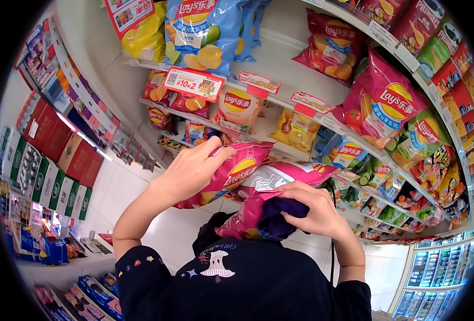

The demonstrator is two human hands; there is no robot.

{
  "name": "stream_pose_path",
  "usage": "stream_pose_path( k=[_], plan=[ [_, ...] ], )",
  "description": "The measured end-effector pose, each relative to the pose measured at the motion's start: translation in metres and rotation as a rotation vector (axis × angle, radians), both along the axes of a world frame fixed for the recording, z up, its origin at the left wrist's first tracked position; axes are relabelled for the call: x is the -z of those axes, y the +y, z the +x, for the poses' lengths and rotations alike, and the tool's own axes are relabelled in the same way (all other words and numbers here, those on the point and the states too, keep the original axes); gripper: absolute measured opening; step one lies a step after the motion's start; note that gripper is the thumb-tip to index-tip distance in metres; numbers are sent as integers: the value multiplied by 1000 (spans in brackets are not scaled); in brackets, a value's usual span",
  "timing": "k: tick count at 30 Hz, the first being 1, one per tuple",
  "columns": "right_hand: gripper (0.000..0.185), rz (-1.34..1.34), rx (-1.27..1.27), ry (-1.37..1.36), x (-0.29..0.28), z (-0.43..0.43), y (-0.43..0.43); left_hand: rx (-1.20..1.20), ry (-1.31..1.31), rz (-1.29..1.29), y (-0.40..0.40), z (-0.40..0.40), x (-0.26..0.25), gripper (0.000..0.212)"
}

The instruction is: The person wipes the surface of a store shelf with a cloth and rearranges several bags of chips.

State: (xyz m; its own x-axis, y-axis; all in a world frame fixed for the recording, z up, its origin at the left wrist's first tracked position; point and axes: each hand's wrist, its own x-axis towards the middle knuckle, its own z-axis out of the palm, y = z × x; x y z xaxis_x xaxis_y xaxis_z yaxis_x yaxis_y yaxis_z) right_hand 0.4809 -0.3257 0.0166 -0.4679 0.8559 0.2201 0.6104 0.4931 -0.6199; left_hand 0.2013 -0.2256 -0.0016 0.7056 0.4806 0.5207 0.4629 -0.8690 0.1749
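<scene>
My left hand (pixel 198 166) grips the crimped top edge of a pink Lay's chip bag (pixel 237 170) in front of my chest. My right hand (pixel 311 206) has its fingers and thumb closed on a dark purple cloth (pixel 281 216) and the top edge of another pink chip bag (pixel 243 218), which hangs close to my shirt. Between the hands lies a further pink bag (pixel 289 174), its silver-and-white printed back facing up; what supports it is hidden. The lower parts of the bags overlap, so their exact borders are partly hidden.
Ahead, a white shelf (pixel 277 76) holds a large blue chip bag (pixel 204 36) and pink chip bags (pixel 385 100). Lower shelves carry smaller bags. Price tags and promotional cards line the shelf edge. At left stand stacked boxes (pixel 50 132); at lower right, a lit drinks cooler (pixel 437 267).
</scene>
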Motion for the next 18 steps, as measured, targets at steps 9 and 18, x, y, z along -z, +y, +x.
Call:
stream_pose_path(
  k=[9, 18],
  plan=[
    [34, -37, 83, -9, 8, 12, -4, 107, 168, -326, 6, 23, -10, 35],
    [35, -41, 115, 28, 7, 17, -9, 33, 61, -351, 16, 43, 18, 36]
  ],
)
